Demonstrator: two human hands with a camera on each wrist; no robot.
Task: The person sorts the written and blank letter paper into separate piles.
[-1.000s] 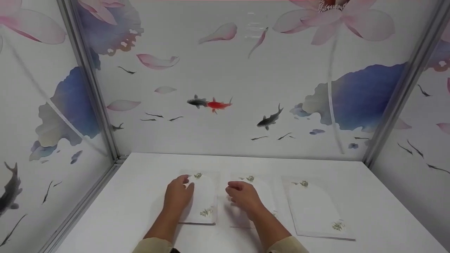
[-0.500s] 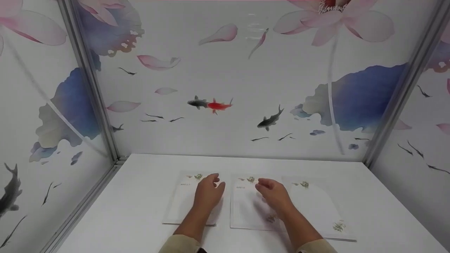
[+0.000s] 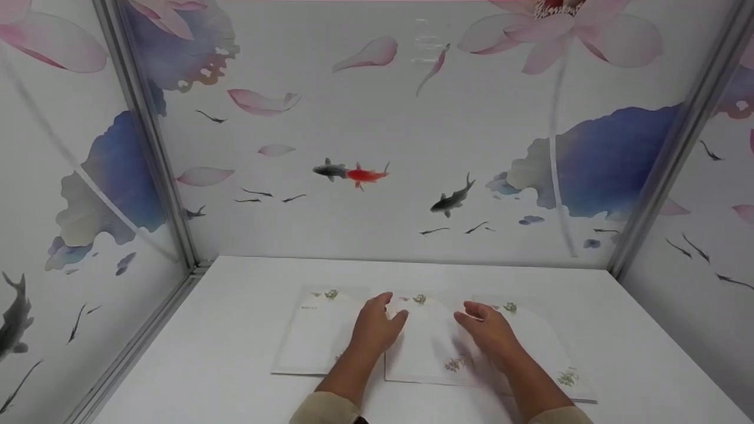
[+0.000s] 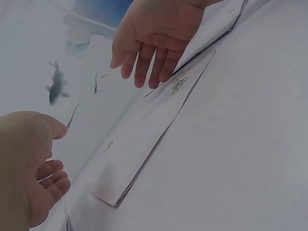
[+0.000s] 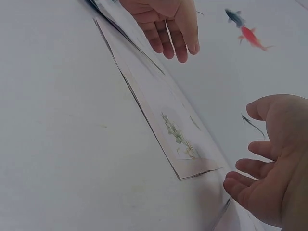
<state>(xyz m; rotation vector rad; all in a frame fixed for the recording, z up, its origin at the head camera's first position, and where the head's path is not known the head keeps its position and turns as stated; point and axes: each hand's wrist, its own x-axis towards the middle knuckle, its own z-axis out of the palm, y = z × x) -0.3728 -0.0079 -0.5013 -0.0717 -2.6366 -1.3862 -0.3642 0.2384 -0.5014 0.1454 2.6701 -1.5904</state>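
Three flat stationery sheets or thin pads printed with small green plants lie side by side: a left one (image 3: 306,341), a middle one (image 3: 418,347) and a right one (image 3: 545,353). My left hand (image 3: 377,328) hovers at the middle one's left edge, fingers loosely bent, holding nothing. Over the gap between the middle and right ones is my right hand (image 3: 490,334), also holding nothing. The left wrist view has the middle pad (image 4: 144,139) between both hands, its edge showing more than one layer. In the right wrist view a pad corner (image 5: 187,163) lies beside the right hand (image 5: 274,163).
The white table (image 3: 177,353) extends around the pads. A back panel (image 3: 377,229) with painted fish and lotus stands behind it. Decorated side panels in metal frames (image 3: 153,159) close in the left and right.
Both hands have moved to the right, from the left and middle pads to either side of the middle one. The left pad is now largely uncovered. The pads stay in place.
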